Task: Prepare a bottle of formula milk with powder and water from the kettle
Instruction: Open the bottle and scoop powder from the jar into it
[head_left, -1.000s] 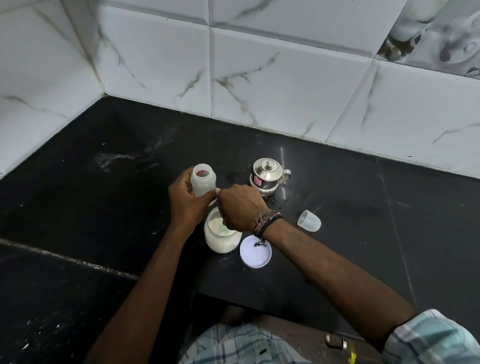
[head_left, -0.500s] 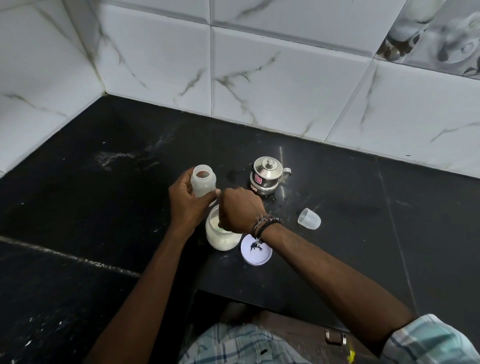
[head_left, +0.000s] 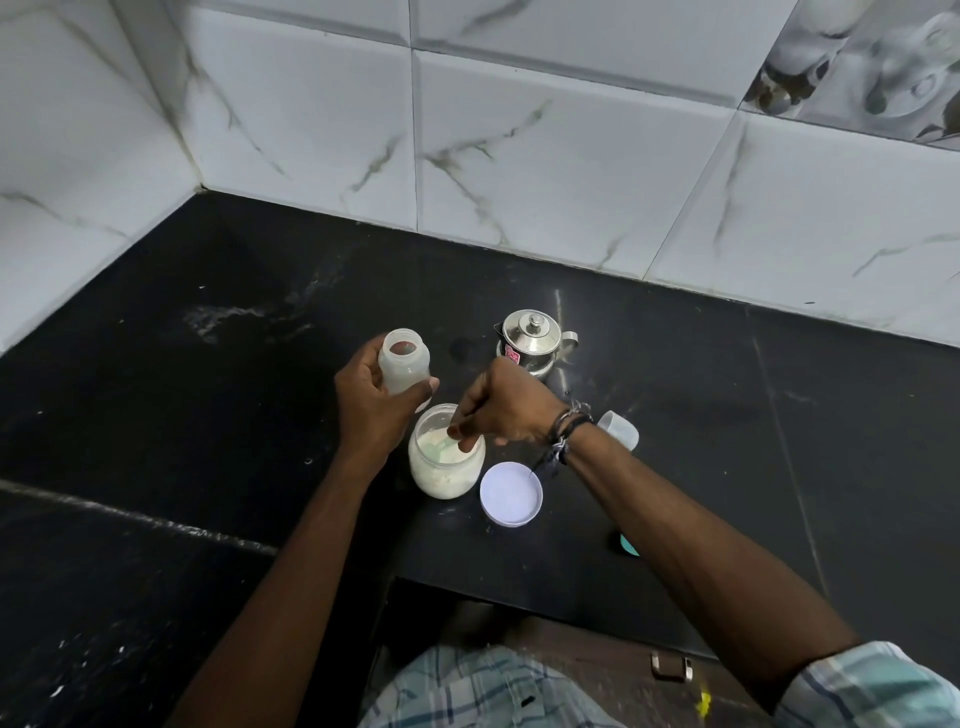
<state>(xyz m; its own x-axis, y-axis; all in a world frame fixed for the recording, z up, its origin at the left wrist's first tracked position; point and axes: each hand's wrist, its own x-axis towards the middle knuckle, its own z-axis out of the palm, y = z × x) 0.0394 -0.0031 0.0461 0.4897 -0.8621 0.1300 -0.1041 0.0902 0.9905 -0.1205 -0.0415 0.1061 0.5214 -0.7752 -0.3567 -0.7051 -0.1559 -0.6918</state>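
While the left hand grips the bottle, counter lies bare leftward.

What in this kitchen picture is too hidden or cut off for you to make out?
Head view, the only one:
- Scoop in the powder jar: the right hand covers its handle, so only a greenish bit shows.
- Baby bottle contents: frosted wall, and the left hand wraps its base.
- Kettle water level: lid on.
- Teal object: mostly behind the right forearm.
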